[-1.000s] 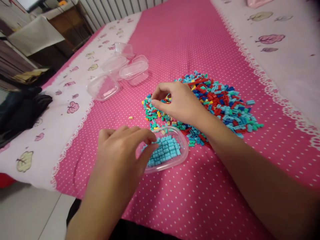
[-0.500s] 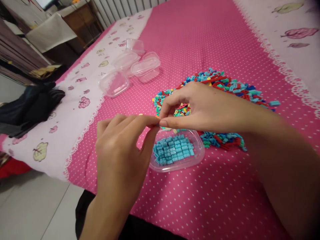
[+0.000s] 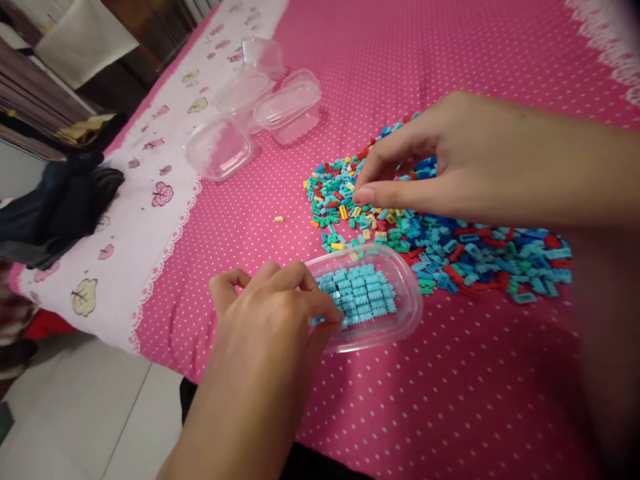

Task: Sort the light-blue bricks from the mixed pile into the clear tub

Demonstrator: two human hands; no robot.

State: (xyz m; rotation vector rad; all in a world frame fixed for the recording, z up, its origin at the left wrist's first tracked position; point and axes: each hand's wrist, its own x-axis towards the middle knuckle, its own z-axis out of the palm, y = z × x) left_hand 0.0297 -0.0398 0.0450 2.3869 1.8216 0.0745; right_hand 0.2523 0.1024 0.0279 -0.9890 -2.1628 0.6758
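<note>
My left hand (image 3: 280, 320) reaches over the near left rim of a clear plastic container (image 3: 411, 313). Its thumb and index finger are pinched against the light blue toy bricks (image 3: 363, 293), which are packed in rows inside. Whatever sits between those fingertips is hidden. Above a loose pile of small bricks (image 3: 440, 247) in blue, green, red and yellow hovers my right hand (image 3: 425, 167). Its thumb and index tips are closed together, and I cannot make out anything between them. The hand covers part of the pile.
Several clear plastic containers (image 3: 220, 150) stand farther back on the left. One pale yellow brick (image 3: 279, 219) lies apart from the pile. Dark clothing (image 3: 60, 200) is at the bed's left edge. A pink dotted bedsheet (image 3: 450, 400) lies under everything.
My hands have come apart from a shared pinch above the container. The left has lowered onto the light blue bricks, and the right has moved right and away over the pile.
</note>
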